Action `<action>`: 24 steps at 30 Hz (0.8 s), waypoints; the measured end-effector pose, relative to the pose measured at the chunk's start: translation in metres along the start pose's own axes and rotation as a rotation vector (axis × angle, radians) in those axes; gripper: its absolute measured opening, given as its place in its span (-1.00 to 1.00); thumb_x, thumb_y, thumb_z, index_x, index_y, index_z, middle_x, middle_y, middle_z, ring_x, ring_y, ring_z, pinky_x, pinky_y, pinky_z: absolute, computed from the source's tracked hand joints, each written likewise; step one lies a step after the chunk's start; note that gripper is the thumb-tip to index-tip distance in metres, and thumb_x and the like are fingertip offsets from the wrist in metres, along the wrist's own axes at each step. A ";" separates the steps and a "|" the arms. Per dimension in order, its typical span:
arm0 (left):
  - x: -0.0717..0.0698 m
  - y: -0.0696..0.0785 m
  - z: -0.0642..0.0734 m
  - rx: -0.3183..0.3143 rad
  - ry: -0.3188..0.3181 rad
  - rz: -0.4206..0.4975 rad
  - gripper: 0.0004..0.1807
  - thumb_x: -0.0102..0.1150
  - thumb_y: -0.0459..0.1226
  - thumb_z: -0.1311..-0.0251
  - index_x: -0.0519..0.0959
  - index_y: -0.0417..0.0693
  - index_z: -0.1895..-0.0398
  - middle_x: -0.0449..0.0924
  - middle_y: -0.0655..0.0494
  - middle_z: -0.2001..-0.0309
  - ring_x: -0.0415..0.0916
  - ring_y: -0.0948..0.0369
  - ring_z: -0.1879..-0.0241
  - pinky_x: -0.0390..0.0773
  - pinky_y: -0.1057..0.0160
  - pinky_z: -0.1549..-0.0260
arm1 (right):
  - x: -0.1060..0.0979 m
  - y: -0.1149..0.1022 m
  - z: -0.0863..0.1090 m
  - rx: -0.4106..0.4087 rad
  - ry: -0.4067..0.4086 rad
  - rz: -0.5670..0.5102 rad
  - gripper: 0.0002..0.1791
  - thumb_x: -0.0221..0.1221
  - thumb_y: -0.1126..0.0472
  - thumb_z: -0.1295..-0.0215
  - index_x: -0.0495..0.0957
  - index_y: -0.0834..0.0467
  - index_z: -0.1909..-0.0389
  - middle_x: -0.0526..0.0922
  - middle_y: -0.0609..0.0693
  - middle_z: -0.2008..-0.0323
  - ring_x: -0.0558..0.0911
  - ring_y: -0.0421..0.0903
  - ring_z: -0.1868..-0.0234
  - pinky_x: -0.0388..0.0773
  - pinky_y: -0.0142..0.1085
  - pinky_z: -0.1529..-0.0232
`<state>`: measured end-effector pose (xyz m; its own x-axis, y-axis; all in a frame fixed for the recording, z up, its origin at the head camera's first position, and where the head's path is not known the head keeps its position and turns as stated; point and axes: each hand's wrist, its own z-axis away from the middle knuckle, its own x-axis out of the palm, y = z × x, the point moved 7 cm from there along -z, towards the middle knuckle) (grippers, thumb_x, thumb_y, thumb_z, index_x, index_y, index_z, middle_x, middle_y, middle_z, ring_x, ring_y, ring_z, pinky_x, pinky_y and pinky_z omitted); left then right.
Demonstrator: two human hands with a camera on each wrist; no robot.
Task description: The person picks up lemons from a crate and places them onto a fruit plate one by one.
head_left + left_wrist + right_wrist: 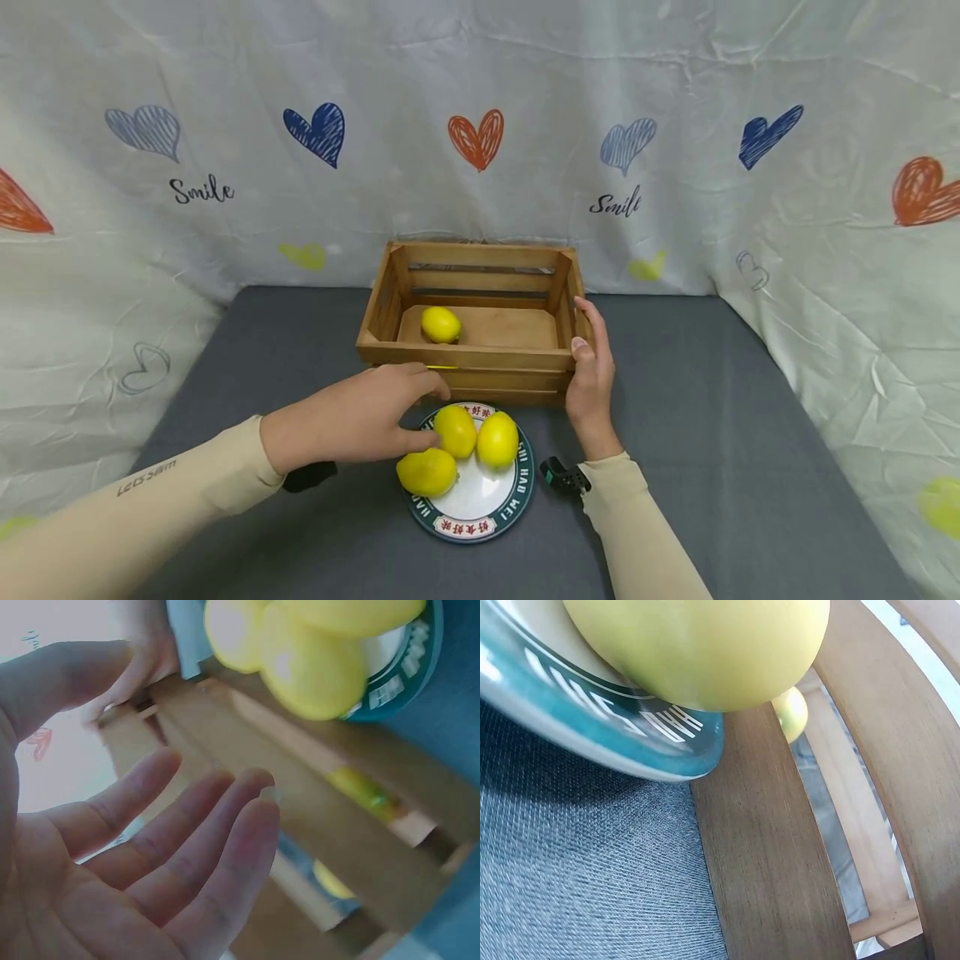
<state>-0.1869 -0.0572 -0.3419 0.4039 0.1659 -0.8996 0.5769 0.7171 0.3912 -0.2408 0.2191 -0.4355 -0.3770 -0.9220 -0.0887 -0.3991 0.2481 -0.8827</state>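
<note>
Three yellow lemons [497,440] lie on a round white plate [483,496] with a green lettered rim. My left hand [360,414] reaches over the plate's left side, fingers spread and palm bare in the left wrist view. In the head view, its thumb overlaps the lemons nearest it. Behind the plate stands a slatted wooden crate [487,358], with another lemon [440,325] inside at the left. My right hand [592,375] holds the crate's right end, thumb near the front corner and a fingertip on the top edge.
A dark grey cloth [675,417] covers the table. Close behind the crate hangs a white curtain [540,167] printed with hearts, which also runs along both sides. The plate's rim sits near the crate's front wall.
</note>
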 end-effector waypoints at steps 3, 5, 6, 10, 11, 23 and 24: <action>-0.016 0.009 -0.008 0.027 0.012 -0.051 -0.53 0.45 0.00 -0.36 0.67 0.04 -0.24 0.70 0.08 -0.19 0.67 0.26 0.04 0.73 0.15 0.04 | 0.000 0.000 0.000 0.010 0.003 0.002 -0.31 -0.16 0.03 -0.41 0.43 -0.22 -0.56 0.37 -0.20 -0.60 0.35 -0.12 -0.35 0.17 -0.04 -0.19; -0.028 0.014 -0.014 0.040 0.028 -0.080 -0.52 0.44 0.00 -0.37 0.68 0.03 -0.26 0.71 0.08 -0.22 0.69 0.22 0.00 0.73 0.14 0.02 | 0.000 0.000 0.000 0.016 0.003 0.007 -0.32 -0.15 0.02 -0.42 0.42 -0.24 -0.56 0.39 -0.18 -0.58 0.37 -0.11 -0.26 0.14 -0.05 -0.14; -0.034 0.016 -0.017 0.044 0.039 -0.091 -0.52 0.44 0.00 -0.37 0.68 0.04 -0.26 0.72 0.09 -0.22 0.70 0.21 -0.02 0.74 0.13 0.00 | 0.000 0.000 0.000 0.019 0.002 0.006 -0.32 -0.15 0.02 -0.42 0.42 -0.24 -0.56 0.39 -0.18 -0.57 0.37 -0.11 -0.25 0.13 -0.06 -0.14; -0.059 0.026 -0.035 0.061 0.083 -0.096 -0.55 0.44 -0.02 -0.38 0.71 0.04 -0.25 0.77 0.13 -0.17 0.73 0.16 -0.04 0.76 0.10 -0.05 | -0.002 0.000 0.001 0.027 0.004 0.015 -0.32 -0.15 0.03 -0.43 0.42 -0.24 -0.56 0.44 -0.11 -0.48 0.36 -0.14 0.01 0.14 -0.09 -0.05; -0.065 0.027 -0.040 0.069 0.096 -0.098 -0.56 0.44 -0.02 -0.38 0.71 0.04 -0.23 0.78 0.14 -0.14 0.74 0.15 -0.02 0.77 0.09 -0.04 | -0.003 0.000 0.001 0.029 0.006 0.021 -0.32 -0.15 0.03 -0.43 0.42 -0.25 -0.56 0.46 -0.08 -0.44 0.35 -0.16 0.07 0.15 -0.11 -0.03; -0.100 0.009 -0.107 -0.002 0.044 -0.132 -0.55 0.34 -0.02 -0.45 0.68 -0.01 -0.27 0.74 0.01 -0.20 0.69 0.03 -0.16 0.69 -0.04 -0.20 | -0.003 0.002 0.001 0.025 0.004 0.015 -0.33 -0.14 0.04 -0.43 0.42 -0.26 -0.56 0.55 -0.08 -0.18 0.41 -0.10 0.07 0.19 -0.11 -0.02; -0.100 0.004 -0.111 -0.012 0.032 -0.136 -0.55 0.34 -0.03 -0.46 0.67 -0.02 -0.28 0.72 -0.02 -0.20 0.69 0.01 -0.16 0.70 -0.05 -0.19 | -0.002 0.001 0.001 0.024 0.000 0.016 -0.33 -0.14 0.04 -0.43 0.42 -0.26 -0.56 0.53 -0.10 -0.06 0.39 -0.13 0.14 0.19 -0.15 0.00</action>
<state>-0.3035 0.0047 -0.2718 0.2995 0.0879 -0.9500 0.6160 0.7426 0.2629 -0.2401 0.2208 -0.4369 -0.3832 -0.9179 -0.1027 -0.3729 0.2555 -0.8920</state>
